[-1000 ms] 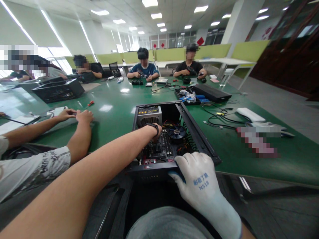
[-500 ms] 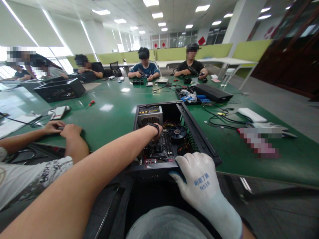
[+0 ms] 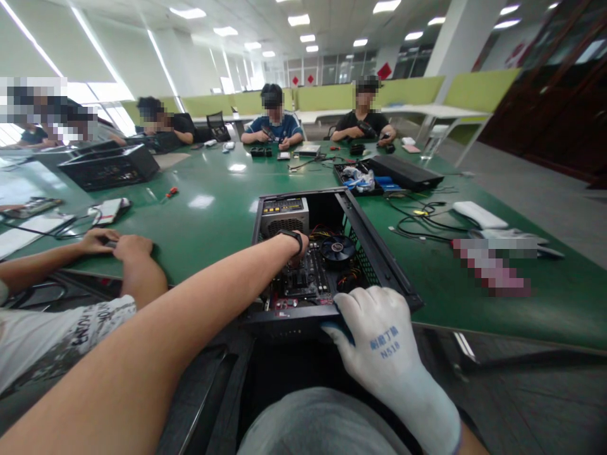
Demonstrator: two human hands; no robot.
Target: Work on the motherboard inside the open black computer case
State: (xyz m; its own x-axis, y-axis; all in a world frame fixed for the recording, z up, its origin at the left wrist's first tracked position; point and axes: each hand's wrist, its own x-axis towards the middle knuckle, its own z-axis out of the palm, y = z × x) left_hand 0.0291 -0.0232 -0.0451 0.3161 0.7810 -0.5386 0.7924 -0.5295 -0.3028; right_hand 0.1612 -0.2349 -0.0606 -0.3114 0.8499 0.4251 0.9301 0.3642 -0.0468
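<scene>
An open computer case (image 3: 379,264) lies on the green table, its near edge towards me. My left hand (image 3: 300,245), bare and with a dark band at the wrist, reaches down into it beside the power supply (image 3: 285,222); the fingers are hidden, so what they touch cannot be seen. Under and beside that hand is the motherboard (image 3: 303,281), with a round black cooling fan (image 3: 337,250) to its right. My right hand (image 3: 379,322), in a white glove, is closed over the case's near edge, thumb on the outer face and fingers over the rim.
At left, a co-worker's hands (image 3: 116,243) rest on the table edge. Black cables (image 3: 417,221), a white box (image 3: 480,215) and gloves (image 3: 512,240) lie at right. Beyond my case stands a black tray (image 3: 360,180) of tools; another case (image 3: 111,167) sits far left.
My view has shifted slightly. Both hands keep nearly the same places, the left inside the case and the right on its near edge.
</scene>
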